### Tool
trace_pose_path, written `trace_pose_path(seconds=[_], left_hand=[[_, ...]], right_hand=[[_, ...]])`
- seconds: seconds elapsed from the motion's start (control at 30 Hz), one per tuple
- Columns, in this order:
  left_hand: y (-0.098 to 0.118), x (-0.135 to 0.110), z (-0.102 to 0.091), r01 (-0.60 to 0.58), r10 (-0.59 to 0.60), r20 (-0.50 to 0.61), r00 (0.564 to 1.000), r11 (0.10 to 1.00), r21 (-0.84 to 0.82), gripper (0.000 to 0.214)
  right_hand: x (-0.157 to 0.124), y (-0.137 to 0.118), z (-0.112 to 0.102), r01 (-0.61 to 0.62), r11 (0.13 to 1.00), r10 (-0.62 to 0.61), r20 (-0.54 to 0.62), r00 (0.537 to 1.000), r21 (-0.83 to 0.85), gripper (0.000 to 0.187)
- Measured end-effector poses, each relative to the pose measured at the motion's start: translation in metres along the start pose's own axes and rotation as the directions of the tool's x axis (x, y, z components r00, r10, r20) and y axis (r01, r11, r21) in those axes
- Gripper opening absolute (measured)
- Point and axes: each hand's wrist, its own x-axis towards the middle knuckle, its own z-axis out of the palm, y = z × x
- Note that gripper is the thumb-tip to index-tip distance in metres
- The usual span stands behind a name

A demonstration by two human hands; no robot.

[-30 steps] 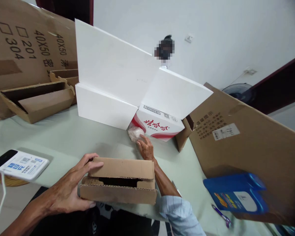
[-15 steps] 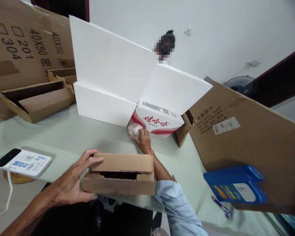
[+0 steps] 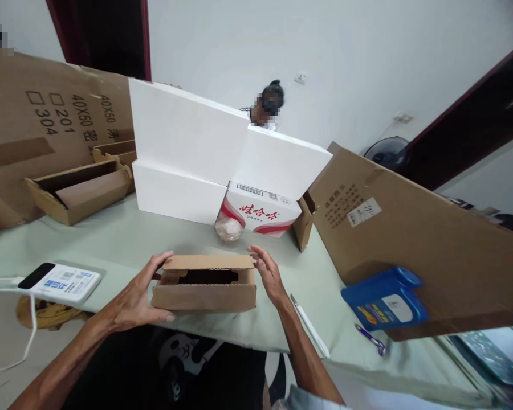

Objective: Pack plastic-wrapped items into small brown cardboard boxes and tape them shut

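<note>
A small brown cardboard box (image 3: 204, 298) lies near the table's front edge, its top flap partly raised over a dark slot. My left hand (image 3: 147, 299) grips its left end, thumb in front and fingers behind. By the far right corner of the box is my right hand (image 3: 268, 276), fingers stretched out and holding nothing; whether a fingertip touches the box I cannot tell. Beyond it, a clear plastic-wrapped bundle (image 3: 228, 229) rests against a white and red carton (image 3: 260, 212). To the right of my right forearm lies a slim white knife-like tool (image 3: 310, 327).
White panels (image 3: 188, 131) stand behind the carton. Open cardboard boxes (image 3: 83, 191) sit at the left, near a white phone-like device (image 3: 60, 283) with a cable. On the right are a blue bottle (image 3: 385, 299), a purple pen-like item (image 3: 370, 340) and a large cardboard sheet (image 3: 410, 250). A person sits beyond the panels.
My right hand has let go of the plastic-wrapped bundle by the carton and drawn back to the cardboard box. My left hand keeps its hold. The white tool has come into sight, and the view has shifted.
</note>
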Motion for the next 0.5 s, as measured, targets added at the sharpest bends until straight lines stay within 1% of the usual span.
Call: trace_pose_path(seconds=[0.1, 0.17, 0.2, 0.3, 0.4, 0.5], left_hand=[[-0.003, 0.002, 0.004, -0.014, 0.010, -0.053, 0.999, 0.996, -0.093, 0.098], [-0.001, 0.003, 0.003, -0.031, 0.025, -0.055, 0.998, 0.994, -0.103, 0.085], [0.001, 0.003, 0.002, -0.035, 0.032, -0.041, 0.999, 0.996, -0.088, 0.079], [0.012, 0.005, -0.006, -0.076, 0.076, 0.007, 0.997, 0.997, 0.005, 0.062], [0.020, 0.007, -0.014, -0.134, 0.132, 0.033, 0.991, 0.986, 0.102, 0.046], [0.020, 0.008, -0.018, -0.162, 0.155, 0.052, 0.986, 0.972, 0.171, 0.040]], right_hand=[[-0.036, -0.038, -0.026, -0.012, 0.981, 0.008, 0.022, 1.000, 0.194, 0.063], [-0.048, -0.061, -0.039, -0.041, 0.958, 0.021, 0.072, 0.997, 0.283, 0.062], [-0.050, -0.071, -0.044, -0.056, 0.956, 0.024, 0.114, 0.993, 0.288, 0.061], [-0.046, -0.092, -0.054, -0.062, 0.980, 0.009, 0.271, 0.962, 0.189, 0.063], [-0.034, -0.101, -0.062, -0.009, 0.999, -0.004, 0.384, 0.923, 0.033, 0.074], [-0.024, -0.111, -0.068, 0.029, 0.980, 0.067, 0.469, 0.880, -0.196, 0.084]])
